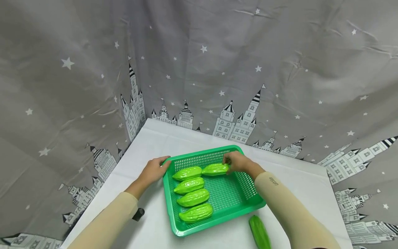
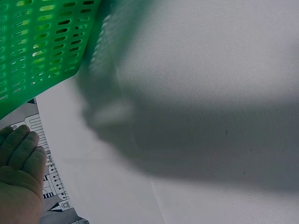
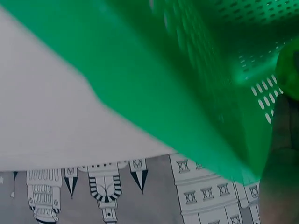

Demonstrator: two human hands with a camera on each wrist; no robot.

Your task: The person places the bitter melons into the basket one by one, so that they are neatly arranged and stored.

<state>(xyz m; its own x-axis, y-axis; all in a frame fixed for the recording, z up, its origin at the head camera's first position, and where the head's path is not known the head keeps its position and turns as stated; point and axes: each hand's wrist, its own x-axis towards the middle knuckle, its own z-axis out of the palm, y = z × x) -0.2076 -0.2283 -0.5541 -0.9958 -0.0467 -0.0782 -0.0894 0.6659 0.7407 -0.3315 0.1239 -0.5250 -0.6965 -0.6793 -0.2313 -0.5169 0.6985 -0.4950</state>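
A green plastic basket (image 1: 217, 218) with slotted walls stands on the white table. Several bright green bitter melons lie at its left side, one of them the bitter melon (image 1: 193, 197) in the column. At the back of the basket, my right hand (image 1: 237, 162) holds the right end of another bitter melon (image 1: 214, 169), whose other tip meets the column's rearmost one. In the right wrist view, this melon (image 3: 288, 70) shows only partly beside the fingers. My left hand (image 1: 154, 170) rests at the basket's back left corner; the left wrist view shows its fingers (image 2: 21, 149) fairly straight beside the wall.
A darker green, long ridged vegetable (image 1: 259, 232) lies on the table (image 1: 149, 221) outside the basket, near its front right corner. A small black object (image 1: 138, 214) is beside the left forearm. Grey curtains (image 1: 192, 69) with stars and castles surround the table.
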